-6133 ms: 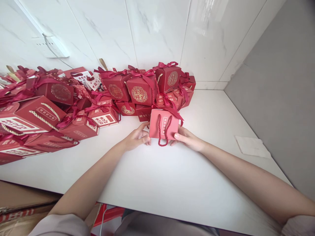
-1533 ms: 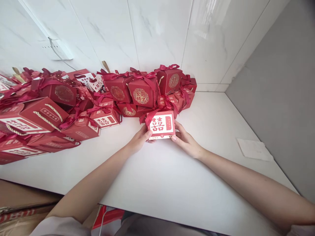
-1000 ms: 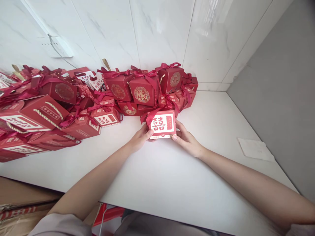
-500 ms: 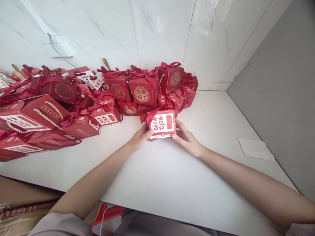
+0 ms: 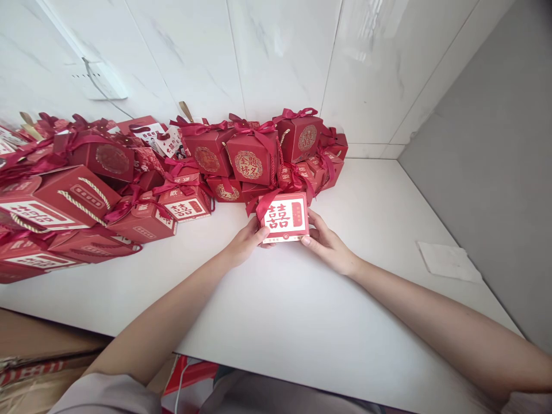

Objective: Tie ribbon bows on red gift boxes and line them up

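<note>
A red and white gift box (image 5: 285, 217) with a red ribbon on top stands at the front of a row of boxes, its large red characters facing me. My left hand (image 5: 249, 242) grips its lower left corner, thumb on the front face. On the other side my right hand (image 5: 326, 244) holds the lower right edge, thumb at the bottom front corner and fingers along the side. Directly behind it, a red box with gold characters (image 5: 250, 165) sits stacked on others.
Many ribboned red boxes (image 5: 144, 221) are piled along the wall on the left of the white table (image 5: 267, 316). A white sheet (image 5: 448, 261) lies at the right. Cardboard (image 5: 38, 339) is below the table at the lower left. A wall socket (image 5: 97, 80) has a cable.
</note>
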Tool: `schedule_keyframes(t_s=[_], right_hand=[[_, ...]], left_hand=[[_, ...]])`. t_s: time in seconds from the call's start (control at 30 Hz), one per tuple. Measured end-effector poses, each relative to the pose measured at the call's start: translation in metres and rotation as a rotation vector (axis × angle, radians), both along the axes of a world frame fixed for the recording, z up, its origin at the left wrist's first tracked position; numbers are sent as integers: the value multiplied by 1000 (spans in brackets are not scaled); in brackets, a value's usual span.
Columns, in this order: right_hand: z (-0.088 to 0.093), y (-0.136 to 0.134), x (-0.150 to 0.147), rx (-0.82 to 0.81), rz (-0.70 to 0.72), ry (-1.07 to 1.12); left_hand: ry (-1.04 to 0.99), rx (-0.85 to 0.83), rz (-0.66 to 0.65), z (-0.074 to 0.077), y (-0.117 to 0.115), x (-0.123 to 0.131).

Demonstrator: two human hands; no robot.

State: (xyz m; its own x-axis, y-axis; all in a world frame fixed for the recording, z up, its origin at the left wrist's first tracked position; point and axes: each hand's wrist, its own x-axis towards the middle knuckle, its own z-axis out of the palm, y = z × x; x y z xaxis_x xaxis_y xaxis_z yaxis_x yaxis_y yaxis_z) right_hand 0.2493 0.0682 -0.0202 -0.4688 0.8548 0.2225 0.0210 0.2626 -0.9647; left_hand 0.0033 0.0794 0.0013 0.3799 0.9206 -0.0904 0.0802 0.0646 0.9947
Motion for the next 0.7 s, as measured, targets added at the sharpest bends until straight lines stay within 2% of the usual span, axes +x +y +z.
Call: schedule_keyframes(t_s=[0.5, 0.7], right_hand=[[-1, 0, 1, -4, -1, -2], [-1, 0, 0, -4, -1, -7]], left_hand=[[21, -14, 3, -1, 0, 0], [-34, -6, -5, -1, 0, 0]])
